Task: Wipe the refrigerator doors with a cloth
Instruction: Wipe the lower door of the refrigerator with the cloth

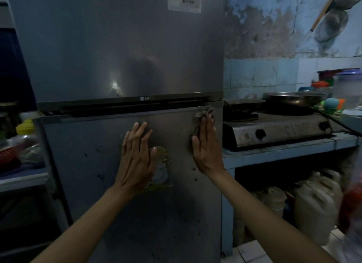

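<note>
Your flat left hand [137,155] braced the grey lower refrigerator door [98,184] while your straight-fingered right hand [205,145] pressed a crumpled grey cloth [201,114] at two o'clock, likely to slip free.

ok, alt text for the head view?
Both hands press flat on the lower refrigerator door: left hand bare, right hand pressing a grey cloth near the top right corner. A gas stove with pans stands to the right.

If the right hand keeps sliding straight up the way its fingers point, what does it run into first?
The right hand, pressing the cloth flat on the lower door, points up at that door's top edge. Next comes the dark gap below the upper door, probably first.
</note>
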